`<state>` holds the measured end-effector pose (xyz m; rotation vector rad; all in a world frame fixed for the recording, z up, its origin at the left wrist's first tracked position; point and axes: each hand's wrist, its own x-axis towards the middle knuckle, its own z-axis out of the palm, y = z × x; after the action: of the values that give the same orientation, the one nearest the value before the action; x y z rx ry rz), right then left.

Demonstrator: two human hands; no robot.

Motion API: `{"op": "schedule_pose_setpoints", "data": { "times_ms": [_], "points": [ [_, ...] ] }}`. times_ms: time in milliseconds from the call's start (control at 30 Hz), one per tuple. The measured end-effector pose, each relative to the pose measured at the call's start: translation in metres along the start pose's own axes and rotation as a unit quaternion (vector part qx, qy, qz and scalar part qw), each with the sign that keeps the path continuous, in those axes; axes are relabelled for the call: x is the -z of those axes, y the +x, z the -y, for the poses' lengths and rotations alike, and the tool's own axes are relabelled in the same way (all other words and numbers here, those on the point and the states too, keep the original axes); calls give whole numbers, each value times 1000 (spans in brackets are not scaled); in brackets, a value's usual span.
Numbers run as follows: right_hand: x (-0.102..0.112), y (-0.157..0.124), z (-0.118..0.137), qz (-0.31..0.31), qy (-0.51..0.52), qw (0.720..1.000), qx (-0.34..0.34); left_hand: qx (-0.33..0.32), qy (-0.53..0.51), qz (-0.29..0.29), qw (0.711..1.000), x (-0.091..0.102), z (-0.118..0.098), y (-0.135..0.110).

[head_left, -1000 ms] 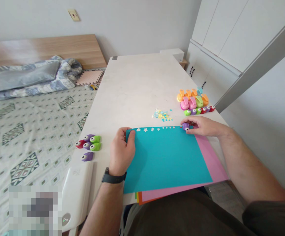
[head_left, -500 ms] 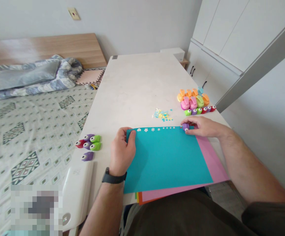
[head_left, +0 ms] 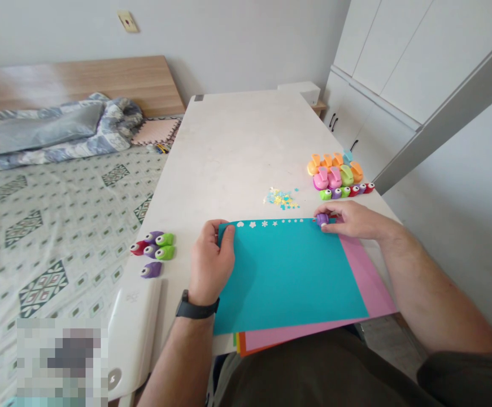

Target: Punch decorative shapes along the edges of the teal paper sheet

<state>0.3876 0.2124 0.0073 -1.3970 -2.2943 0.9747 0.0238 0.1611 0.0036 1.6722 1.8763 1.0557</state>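
From here I can read no words or numbers; the mark [head_left: 133, 297] on the white machine [head_left: 132, 339] is too faint

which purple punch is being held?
The purple punch in the right hand, at the far edge of the teal sheet; the others rest on the table.

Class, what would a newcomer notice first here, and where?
The blue sheet stands out at the near end of the table, shapes cut along its far edge. The left hand grips its far left corner; the right hand holds a purple punch near the far right one. Beyond the sheet lie bright confetti and, to the right, colourful punches.
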Motion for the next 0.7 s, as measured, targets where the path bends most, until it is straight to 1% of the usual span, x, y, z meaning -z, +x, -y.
{"op": "schedule_pose_setpoints", "data": {
  "times_ms": [467,700],
  "points": [
    [-2,-1,-4,-19,26,999,-13,-6,-17,-4,1000,1,-1,-1],
    [-3,1,-3,-17,6,1000,-17,-3,-20,-7,1000,1,-2,-2]
  ]
}}
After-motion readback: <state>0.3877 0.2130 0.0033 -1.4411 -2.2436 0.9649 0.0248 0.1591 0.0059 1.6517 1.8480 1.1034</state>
